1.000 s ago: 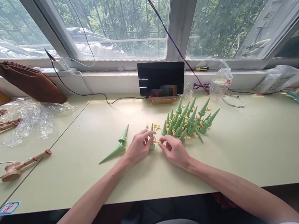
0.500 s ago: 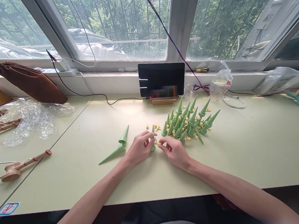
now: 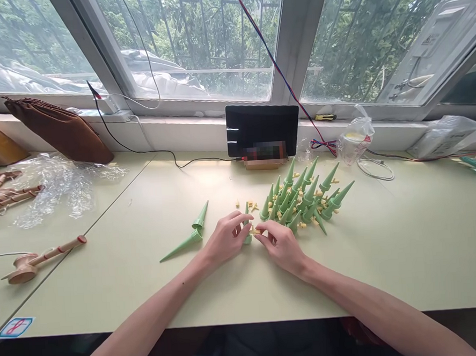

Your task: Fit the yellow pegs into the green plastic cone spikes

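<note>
My left hand (image 3: pixel 227 235) is closed around a green plastic spike (image 3: pixel 247 238) that stands upright on the table, its tip showing above my fingers. In the pinch of my right hand (image 3: pixel 281 245) is a small yellow valve-like piece (image 3: pixel 254 230), held against the side of that spike. Part of the join is hidden by my fingers. To the right stands a cluster of green spikes (image 3: pixel 307 198) with yellow pieces fitted on them. Two bare green spikes (image 3: pixel 181 245) lie left of my left hand. A few loose yellow pieces (image 3: pixel 252 205) lie just beyond my hands.
A dark tablet (image 3: pixel 262 131) leans at the back by the window. Wooden kendamas (image 3: pixel 45 260) and crumpled clear plastic (image 3: pixel 69 188) are at the left, below a brown bag (image 3: pixel 63 132). A bagged cup (image 3: pixel 355 138) and a coiled white cable (image 3: pixel 377 169) sit at the back right.
The camera view has shifted slightly, so everything sits a little further right. Both hands keep their hold on the spike and the yellow piece, with barely any movement.
</note>
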Tool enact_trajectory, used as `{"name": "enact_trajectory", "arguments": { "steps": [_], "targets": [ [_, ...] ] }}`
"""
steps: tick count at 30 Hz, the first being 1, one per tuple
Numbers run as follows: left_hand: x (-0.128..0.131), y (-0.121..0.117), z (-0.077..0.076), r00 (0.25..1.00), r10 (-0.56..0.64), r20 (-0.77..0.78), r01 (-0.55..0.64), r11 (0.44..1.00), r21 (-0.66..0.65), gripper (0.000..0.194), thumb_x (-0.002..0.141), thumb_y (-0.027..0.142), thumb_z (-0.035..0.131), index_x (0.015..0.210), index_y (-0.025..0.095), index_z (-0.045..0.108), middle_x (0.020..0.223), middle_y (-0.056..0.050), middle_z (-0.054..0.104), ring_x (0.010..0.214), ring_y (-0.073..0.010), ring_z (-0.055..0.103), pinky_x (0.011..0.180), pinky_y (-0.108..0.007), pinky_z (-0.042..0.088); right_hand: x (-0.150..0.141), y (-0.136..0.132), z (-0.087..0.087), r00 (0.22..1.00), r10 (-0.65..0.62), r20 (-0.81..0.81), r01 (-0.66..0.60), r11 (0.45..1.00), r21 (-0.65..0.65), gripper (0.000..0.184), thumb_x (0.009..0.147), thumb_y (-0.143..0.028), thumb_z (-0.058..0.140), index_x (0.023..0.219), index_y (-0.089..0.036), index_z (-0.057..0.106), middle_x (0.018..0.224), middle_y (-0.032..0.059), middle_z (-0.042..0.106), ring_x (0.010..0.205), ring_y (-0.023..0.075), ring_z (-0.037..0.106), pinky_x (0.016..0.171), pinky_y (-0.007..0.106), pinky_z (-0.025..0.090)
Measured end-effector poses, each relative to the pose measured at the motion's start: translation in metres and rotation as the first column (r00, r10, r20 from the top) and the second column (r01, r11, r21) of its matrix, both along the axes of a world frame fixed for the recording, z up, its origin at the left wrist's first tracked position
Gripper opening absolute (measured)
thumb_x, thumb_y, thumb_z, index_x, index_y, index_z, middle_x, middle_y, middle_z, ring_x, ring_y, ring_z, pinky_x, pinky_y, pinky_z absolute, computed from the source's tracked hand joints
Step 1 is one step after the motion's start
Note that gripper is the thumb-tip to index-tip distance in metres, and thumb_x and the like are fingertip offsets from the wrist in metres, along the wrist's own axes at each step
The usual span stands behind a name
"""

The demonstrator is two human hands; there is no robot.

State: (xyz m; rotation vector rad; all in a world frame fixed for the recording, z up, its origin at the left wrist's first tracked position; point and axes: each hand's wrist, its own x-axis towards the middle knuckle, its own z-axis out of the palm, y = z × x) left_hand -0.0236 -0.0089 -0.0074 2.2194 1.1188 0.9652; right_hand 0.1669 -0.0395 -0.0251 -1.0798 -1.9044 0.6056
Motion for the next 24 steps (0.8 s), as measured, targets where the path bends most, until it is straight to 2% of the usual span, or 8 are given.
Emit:
{"name": "enact_trajectory", "arguments": {
  "steps": [9, 24],
  "targets": [
    [0.0008, -0.0008, 0.0027, 0.999, 0.009, 0.048, -0.007, 0.999, -0.049, 0.021, 0.094, 0.025, 0.052, 0.106, 0.019, 0.069, 0.090, -0.004, 0.064, 0.059, -0.0084, 0.056, 0.057, -0.021, 0.049, -0.0011, 0.0002, -0.0015, 1.000, -0.013, -0.014, 0.013, 1.000, 0.006, 0.014, 0.096, -0.027, 0.054, 0.100, -0.019, 0.065, 0.089, 0.0046, 0.067, 0.056, 0.0125, 0.049, 0.058, 0.027, 0.046],
    [0.0007, -0.0010, 0.0017, 0.999, 0.001, 0.049, 0.001, 0.999, -0.041, 0.021, 0.095, 0.026, 0.051, 0.105, 0.018, 0.069, 0.089, -0.004, 0.064, 0.059, -0.0085, 0.056, 0.056, -0.022, 0.049, -0.0024, 0.0006, -0.0009, 1.000, -0.020, -0.021, 0.019, 0.999, -0.039, 0.020, 0.098, -0.033, 0.051, 0.094, -0.018, 0.065, 0.081, 0.0037, 0.066, 0.054, 0.0126, 0.049, 0.054, 0.027, 0.044]
  ]
}}
